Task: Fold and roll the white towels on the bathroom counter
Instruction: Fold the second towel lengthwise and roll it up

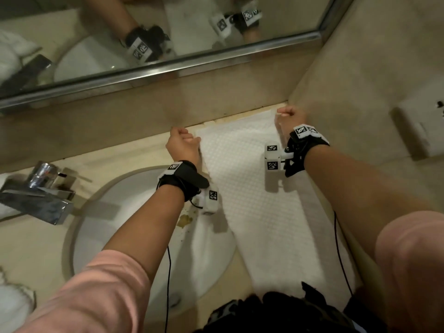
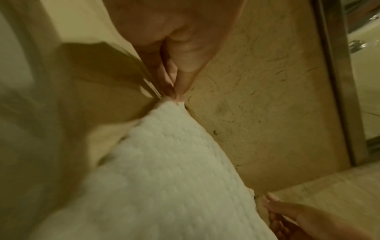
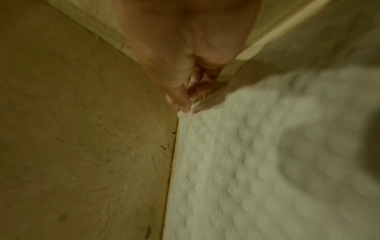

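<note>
A white waffle-weave towel lies stretched lengthwise on the beige counter, from the back wall toward my body. Its near left part drapes over the sink rim. My left hand pinches the towel's far left corner, thumb against fingers, with the towel spreading below. My right hand pinches the far right corner in the wall corner, fingers curled at the towel's edge. The right hand also shows low in the left wrist view.
A round white sink lies left of the towel, with a chrome faucet further left. The mirror runs along the back and a side wall stands close on the right. More white towels sit at the left edge.
</note>
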